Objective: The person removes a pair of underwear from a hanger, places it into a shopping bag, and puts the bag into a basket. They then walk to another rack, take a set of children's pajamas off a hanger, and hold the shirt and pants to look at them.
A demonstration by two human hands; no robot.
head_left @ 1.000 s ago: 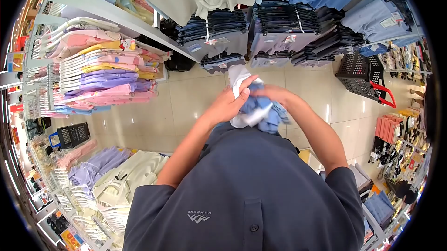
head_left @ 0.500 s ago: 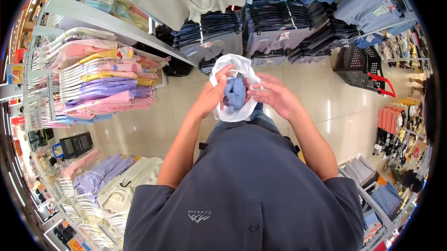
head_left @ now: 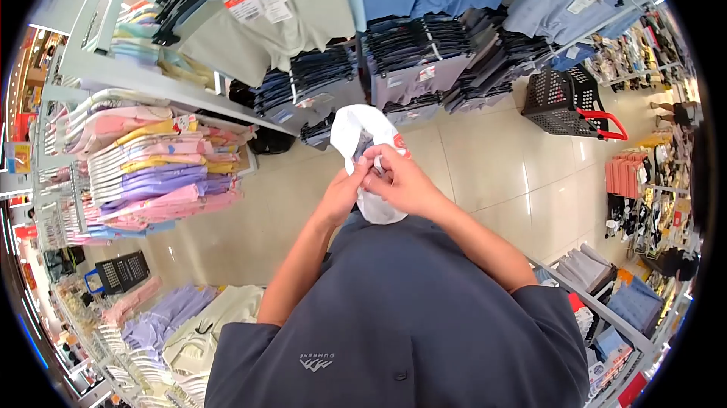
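A white plastic bag [head_left: 351, 125] with red print hangs in front of my body. My left hand [head_left: 342, 191] is closed in a pinch on the near part of its rim. My right hand [head_left: 407, 182] meets it there, its fingers bent around a gathered bit of the same white plastic. The fingertips of both hands touch or nearly touch. Through the narrowed mouth only a little greyish-blue shows; the rest of the contents is hidden by the bag and my fingers.
Racks of folded trousers [head_left: 420, 52] stand ahead. Pink, yellow and purple children's clothes [head_left: 163, 154] hang at the left. A black basket with a red handle [head_left: 564, 101] stands on the tiled floor [head_left: 485, 158] at the right. A second black basket [head_left: 123, 273] is at the lower left.
My hands have come together at the bag's rim; before, they were apart around its wide mouth. The blue cloth inside is now mostly covered. The view has shifted slightly.
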